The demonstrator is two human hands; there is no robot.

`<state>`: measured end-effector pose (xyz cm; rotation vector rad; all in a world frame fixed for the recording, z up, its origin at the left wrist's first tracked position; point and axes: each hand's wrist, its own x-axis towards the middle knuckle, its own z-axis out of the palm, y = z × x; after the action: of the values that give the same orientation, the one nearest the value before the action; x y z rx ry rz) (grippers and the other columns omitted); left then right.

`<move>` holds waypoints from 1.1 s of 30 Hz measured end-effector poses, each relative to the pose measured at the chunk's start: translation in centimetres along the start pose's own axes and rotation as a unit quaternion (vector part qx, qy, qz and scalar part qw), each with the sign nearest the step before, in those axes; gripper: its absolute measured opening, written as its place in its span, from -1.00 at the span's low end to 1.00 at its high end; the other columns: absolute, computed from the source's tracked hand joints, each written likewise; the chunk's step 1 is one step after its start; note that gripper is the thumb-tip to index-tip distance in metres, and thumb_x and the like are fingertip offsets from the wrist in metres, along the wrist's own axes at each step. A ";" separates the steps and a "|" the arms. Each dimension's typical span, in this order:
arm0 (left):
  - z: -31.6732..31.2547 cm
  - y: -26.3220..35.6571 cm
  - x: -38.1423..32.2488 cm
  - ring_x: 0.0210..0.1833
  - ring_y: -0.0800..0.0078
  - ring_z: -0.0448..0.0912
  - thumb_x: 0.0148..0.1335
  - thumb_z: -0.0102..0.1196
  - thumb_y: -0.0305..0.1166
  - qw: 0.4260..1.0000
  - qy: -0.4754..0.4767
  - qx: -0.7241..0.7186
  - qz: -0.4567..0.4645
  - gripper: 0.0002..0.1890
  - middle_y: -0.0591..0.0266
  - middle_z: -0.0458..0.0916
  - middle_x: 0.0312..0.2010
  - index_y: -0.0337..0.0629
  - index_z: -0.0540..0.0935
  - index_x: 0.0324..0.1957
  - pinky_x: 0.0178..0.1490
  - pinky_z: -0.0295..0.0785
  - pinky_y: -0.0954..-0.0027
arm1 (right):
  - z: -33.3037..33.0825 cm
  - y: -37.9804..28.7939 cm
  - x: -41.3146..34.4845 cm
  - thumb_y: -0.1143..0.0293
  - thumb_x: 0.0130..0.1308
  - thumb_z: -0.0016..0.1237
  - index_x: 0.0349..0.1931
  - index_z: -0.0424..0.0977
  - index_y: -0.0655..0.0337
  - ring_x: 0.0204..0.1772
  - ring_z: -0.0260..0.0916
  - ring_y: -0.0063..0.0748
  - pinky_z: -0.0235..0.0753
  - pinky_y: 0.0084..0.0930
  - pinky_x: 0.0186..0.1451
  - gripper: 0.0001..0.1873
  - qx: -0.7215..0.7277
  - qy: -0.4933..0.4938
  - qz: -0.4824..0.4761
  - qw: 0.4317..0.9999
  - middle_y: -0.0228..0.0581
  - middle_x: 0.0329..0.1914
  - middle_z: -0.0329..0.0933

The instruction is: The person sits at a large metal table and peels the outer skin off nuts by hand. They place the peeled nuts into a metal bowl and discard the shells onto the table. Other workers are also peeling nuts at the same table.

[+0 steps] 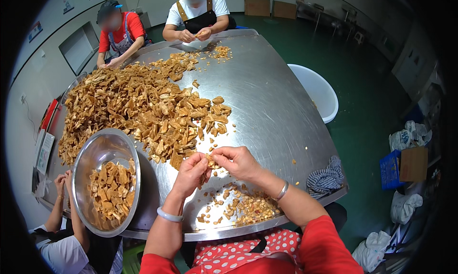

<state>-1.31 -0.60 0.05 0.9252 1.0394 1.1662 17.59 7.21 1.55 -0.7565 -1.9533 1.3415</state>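
Observation:
Over the near part of the steel table, my left hand (189,173) and my right hand (238,163) meet, fingertips pinching a small light-brown dried food piece (212,162) between them. Further brown pieces seem tucked under the left fingers, partly hidden. Just beyond my hands spreads a large heap of flat, irregular brown dried food pieces (132,102). Below my right forearm lies a scatter of small yellowish nut-like bits (252,207) along the table's front edge. To the left of my left hand, a wide steel bowl (103,152) holds a mound of similar brown pieces (111,191).
The steel table (264,98) has a raised rim. A striped cloth (325,175) lies at its right corner; a white tub (322,91) stands beyond the right side. Two people (195,16) work across the table, and another person's hands (63,182) are left of the bowl.

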 end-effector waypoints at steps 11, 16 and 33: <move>0.8 0.6 -0.5 -0.57 0.73 0.36 0.48 -0.02 -0.12 0.990 -0.007 0.141 0.015 -0.71 0.45 0.51 -0.55 -0.11 0.54 -0.25 -0.53 0.23 0.64 | -0.5 -0.1 0.0 0.42 0.33 0.11 -0.23 0.62 0.38 -0.34 0.53 -0.67 0.54 -0.66 -0.29 -0.82 0.038 -0.053 0.042 0.997 -0.33 -0.42 0.65; 0.7 -0.1 -0.3 -0.56 0.73 0.37 0.48 -0.02 -0.17 0.992 0.013 0.122 0.025 -0.75 0.45 0.50 -0.54 -0.12 0.53 -0.22 -0.53 0.22 0.64 | -0.2 0.1 0.1 0.43 0.33 0.08 -0.22 0.62 0.39 -0.38 0.51 -0.69 0.54 -0.66 -0.31 -0.82 -0.010 -0.038 0.036 0.999 -0.36 -0.47 0.64; 0.5 0.5 0.0 -0.58 0.66 0.42 0.50 -0.06 -0.21 0.994 0.059 -0.065 0.059 -0.77 0.37 0.51 -0.54 -0.15 0.47 -0.22 -0.52 0.34 0.60 | -1.2 -0.5 0.7 0.51 0.32 0.02 -0.17 0.57 0.35 -0.30 0.48 -0.68 0.51 -0.66 -0.23 -0.86 0.248 0.032 0.056 0.967 -0.34 -0.32 0.59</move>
<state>-0.97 -0.52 0.64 0.8331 1.0001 1.3845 17.99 8.28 2.43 -0.6573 -1.4475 1.7561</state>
